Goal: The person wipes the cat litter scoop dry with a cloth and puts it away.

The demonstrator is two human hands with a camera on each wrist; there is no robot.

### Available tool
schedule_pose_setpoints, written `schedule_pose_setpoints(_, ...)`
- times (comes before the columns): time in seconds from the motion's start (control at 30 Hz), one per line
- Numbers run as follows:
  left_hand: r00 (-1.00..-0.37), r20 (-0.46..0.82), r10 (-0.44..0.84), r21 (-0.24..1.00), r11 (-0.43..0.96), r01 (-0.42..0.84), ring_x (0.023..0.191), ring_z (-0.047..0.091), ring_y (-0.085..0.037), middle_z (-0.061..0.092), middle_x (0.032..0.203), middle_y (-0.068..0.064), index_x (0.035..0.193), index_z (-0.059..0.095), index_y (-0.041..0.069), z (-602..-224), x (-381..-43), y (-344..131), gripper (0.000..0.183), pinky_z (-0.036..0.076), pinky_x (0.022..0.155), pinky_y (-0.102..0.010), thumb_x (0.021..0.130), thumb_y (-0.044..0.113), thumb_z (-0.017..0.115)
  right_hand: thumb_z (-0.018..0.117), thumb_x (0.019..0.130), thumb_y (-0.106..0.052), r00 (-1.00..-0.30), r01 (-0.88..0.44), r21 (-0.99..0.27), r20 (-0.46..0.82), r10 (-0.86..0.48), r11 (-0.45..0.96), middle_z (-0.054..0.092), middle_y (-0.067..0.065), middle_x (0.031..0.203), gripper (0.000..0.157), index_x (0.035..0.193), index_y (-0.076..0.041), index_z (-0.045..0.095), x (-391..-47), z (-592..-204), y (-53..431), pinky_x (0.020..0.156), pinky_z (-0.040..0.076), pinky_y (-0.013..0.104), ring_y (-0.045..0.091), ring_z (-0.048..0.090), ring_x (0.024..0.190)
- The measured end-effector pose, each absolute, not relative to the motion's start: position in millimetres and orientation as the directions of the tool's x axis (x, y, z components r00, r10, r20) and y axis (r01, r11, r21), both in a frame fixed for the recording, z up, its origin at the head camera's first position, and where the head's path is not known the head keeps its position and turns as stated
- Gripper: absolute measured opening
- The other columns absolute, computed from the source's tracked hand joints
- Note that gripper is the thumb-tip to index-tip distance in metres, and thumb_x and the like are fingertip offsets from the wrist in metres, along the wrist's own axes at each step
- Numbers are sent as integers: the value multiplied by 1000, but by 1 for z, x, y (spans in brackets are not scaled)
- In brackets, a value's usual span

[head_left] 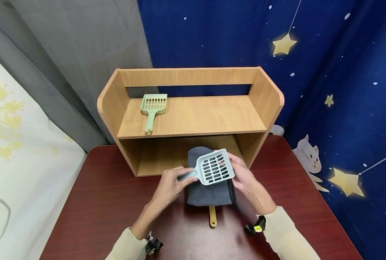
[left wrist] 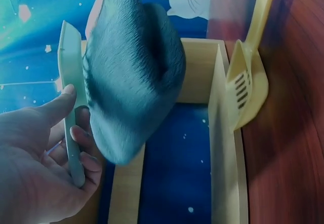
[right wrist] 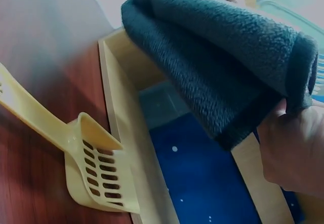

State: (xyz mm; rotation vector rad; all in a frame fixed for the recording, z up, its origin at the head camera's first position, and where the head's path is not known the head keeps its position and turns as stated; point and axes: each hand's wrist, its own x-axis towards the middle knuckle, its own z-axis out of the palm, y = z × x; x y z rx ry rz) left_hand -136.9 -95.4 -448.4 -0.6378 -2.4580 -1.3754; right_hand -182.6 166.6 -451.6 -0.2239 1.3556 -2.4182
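Note:
A light blue slotted litter scoop (head_left: 198, 172) is held by its handle in my left hand (head_left: 171, 185), its head tilted up to the right. The left wrist view shows the thumb and curled fingers around that handle (left wrist: 75, 158). My right hand (head_left: 247, 182) grips a folded dark grey cloth (head_left: 209, 194), close behind the scoop's far edge; part of its fingers is hidden there. In the right wrist view the cloth (right wrist: 217, 67) hangs in a fold from the hand (right wrist: 298, 148). Below the cloth lies a yellow litter scoop (right wrist: 76, 148) on the table.
A two-level wooden shelf (head_left: 193, 115) stands at the back of the dark red table (head_left: 115, 209). On its upper board, at the left, lies a green litter scoop (head_left: 150, 115). Grey and starry blue curtains (head_left: 212, 32) hang behind.

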Motion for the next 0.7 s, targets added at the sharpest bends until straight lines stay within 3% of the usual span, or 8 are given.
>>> schedule_pose_setpoints(0.37, -863, 434, 258, 704, 501, 503, 75, 62, -9, 79, 93, -6, 112, 82, 0, -460, -140, -119, 36, 54, 67, -26, 78, 9, 93, 48, 109, 5, -935, 271, -802, -87, -344, -532, 74, 6, 119, 39, 136, -15, 67, -173, -423, 207, 80, 62, 32, 17, 77, 96)
schedule_pose_setpoints(0.6, -871, 428, 240, 758, 430, 491, 77, 63, -9, 79, 96, -8, 112, 82, 0, -463, -140, -108, 37, 53, 67, -24, 78, 11, 93, 49, 109, 3, -934, 286, -804, -112, -340, -521, 73, 9, 127, 40, 147, -9, 57, -169, -427, 204, 87, 62, 35, 20, 75, 109)
schedule_pose_setpoints(0.7, -872, 430, 233, 767, 416, 489, 80, 65, -10, 80, 98, -8, 112, 82, 1, -462, -141, -101, 37, 53, 69, -24, 79, 11, 93, 46, 109, 4, -936, 283, -813, -120, -330, -509, 75, 9, 124, 38, 142, -9, 60, -168, -437, 192, 86, 62, 34, 19, 75, 108)
